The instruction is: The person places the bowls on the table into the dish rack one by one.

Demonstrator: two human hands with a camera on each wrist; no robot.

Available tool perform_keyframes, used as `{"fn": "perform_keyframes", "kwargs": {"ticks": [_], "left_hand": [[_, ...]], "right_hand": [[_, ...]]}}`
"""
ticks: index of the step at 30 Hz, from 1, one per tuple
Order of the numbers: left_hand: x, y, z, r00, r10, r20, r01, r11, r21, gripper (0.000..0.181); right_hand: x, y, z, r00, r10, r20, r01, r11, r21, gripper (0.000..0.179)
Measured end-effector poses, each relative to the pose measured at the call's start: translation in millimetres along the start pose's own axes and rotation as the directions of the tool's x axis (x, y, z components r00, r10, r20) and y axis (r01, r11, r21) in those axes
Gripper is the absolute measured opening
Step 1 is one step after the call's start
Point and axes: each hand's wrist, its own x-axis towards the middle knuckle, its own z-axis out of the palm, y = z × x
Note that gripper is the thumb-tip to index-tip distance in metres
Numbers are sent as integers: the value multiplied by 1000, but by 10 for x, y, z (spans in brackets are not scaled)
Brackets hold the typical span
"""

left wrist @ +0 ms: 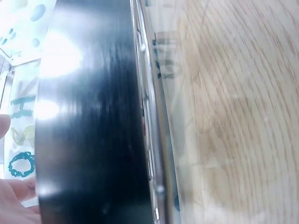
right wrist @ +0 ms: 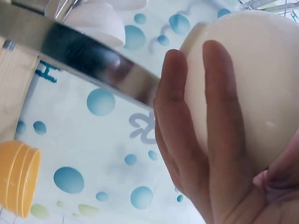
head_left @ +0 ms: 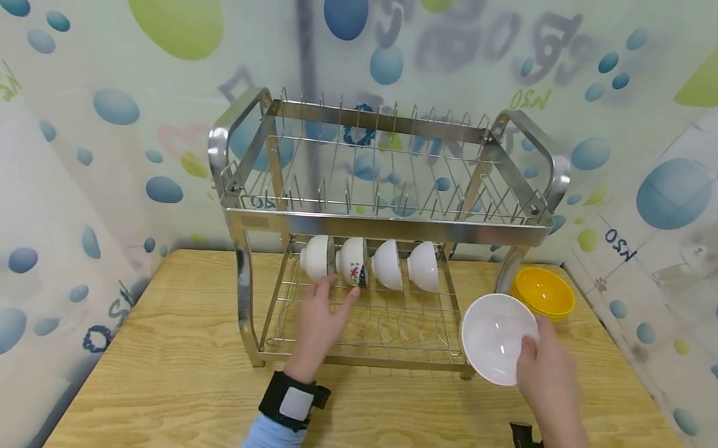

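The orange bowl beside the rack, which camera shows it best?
The head view: the orange bowl sits whole and upright on the wooden table, right of the dish rack. The right wrist view catches only its side and base at the frame edge, sideways. The left wrist view shows none of it.

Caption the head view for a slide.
Right hand holds a white bowl beside the dish rack; left hand reaches the racked bowls.

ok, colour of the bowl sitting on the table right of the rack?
Yellow-orange bowl, plain with no pattern; clearest in the head view, beside the rack.
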Motion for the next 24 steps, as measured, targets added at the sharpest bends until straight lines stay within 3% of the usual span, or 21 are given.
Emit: {"fn": "perform_keyframes", "kwargs": {"ticks": [15, 24], "left_hand": [[-47, 58, 51, 996, -12, 87, 23, 992, -124, 57], [-75, 87, 73, 988, -32, 151, 60, 981, -185, 50]], "right_hand": [[38, -203, 322, 990, -120, 77, 117, 992, 44, 36], [72, -256, 545, 983, -145, 110, 142, 989, 33, 36]]}}
